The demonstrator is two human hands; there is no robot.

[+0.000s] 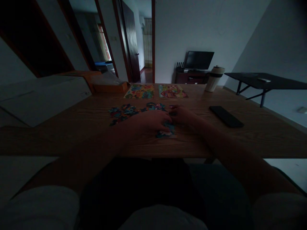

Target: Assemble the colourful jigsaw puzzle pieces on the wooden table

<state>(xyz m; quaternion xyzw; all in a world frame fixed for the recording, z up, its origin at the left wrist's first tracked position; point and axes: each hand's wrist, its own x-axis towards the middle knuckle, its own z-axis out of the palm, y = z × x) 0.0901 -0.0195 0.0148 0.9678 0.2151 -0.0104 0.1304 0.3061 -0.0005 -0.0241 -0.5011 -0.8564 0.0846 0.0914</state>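
Dim light falls across a wooden worktop [240, 140] where two bare hands meet over a jigsaw. Left hand [151, 121] lies palm down, fingers [165, 129] curled onto a small joined patch of puzzle [166, 133], blue-green and glossy, near the front edge. Right hand [182, 115] touches it from the right, fingers bent; whether they pinch a piece cannot be told. Loose pieces [124, 112], bright and multicoloured, lie scattered just beyond. Farther off rest two finished picture boards [155, 91], a tumbler [214, 78] and, at right, a black phone [225, 116]
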